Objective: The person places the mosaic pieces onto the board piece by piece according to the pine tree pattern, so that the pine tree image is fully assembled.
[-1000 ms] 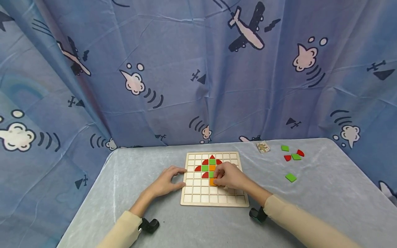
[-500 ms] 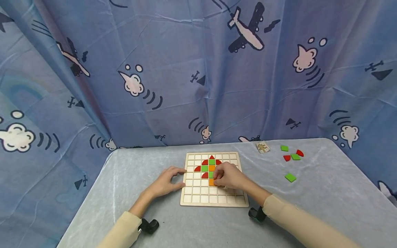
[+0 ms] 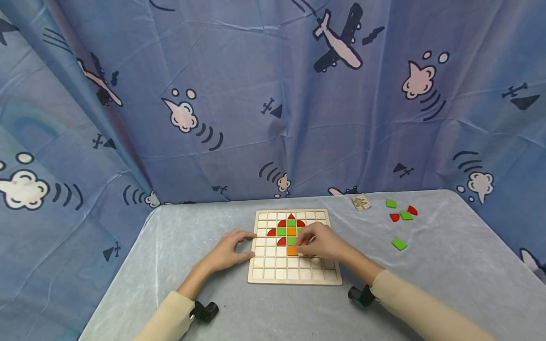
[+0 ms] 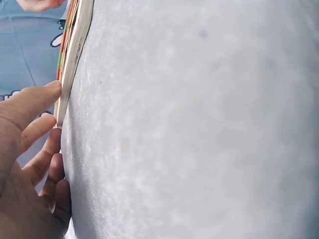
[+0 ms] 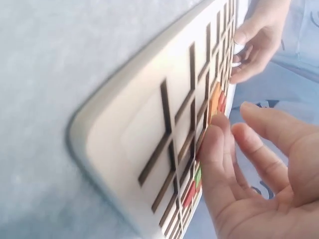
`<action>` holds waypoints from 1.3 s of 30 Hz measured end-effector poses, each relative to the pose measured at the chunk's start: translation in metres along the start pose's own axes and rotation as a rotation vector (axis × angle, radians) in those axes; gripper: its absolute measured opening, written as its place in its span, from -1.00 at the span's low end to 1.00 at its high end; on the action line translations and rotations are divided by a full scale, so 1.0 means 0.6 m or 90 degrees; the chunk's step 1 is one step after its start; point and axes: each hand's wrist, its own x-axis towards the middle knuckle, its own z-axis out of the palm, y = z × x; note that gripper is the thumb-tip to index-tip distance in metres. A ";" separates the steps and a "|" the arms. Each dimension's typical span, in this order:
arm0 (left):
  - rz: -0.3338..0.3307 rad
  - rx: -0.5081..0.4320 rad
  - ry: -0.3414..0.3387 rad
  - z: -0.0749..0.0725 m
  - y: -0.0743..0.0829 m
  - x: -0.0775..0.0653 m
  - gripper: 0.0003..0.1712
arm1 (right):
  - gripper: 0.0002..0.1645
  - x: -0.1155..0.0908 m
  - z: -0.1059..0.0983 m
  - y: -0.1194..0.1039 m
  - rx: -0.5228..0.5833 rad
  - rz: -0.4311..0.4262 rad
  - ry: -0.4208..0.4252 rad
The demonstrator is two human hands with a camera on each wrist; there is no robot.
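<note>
On grey cloth [image 3: 192, 219], left hand [image 3: 229, 249] touches board [image 3: 270, 262], fingers spread; right hand [image 3: 321, 241], grip unclear.

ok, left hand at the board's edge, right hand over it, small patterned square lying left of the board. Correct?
One slip: the small patterned square lies right of the board, as the head view shows. The left hand at the edge and the right hand over the board are correct.

Bright head view; hazy wrist views; glare on board [image 5: 132, 112]
</note>
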 end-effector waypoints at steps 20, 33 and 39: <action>0.005 0.001 0.004 -0.004 -0.003 -0.005 -0.45 | -0.80 -0.097 -0.106 0.051 0.068 0.019 0.022; 0.009 0.010 0.000 -0.002 -0.006 -0.001 -0.46 | -0.74 -0.185 -0.193 0.090 -0.037 0.105 0.107; 0.012 0.008 0.001 -0.002 -0.005 -0.002 -0.45 | -0.69 -0.220 -0.226 0.115 -0.085 0.142 0.140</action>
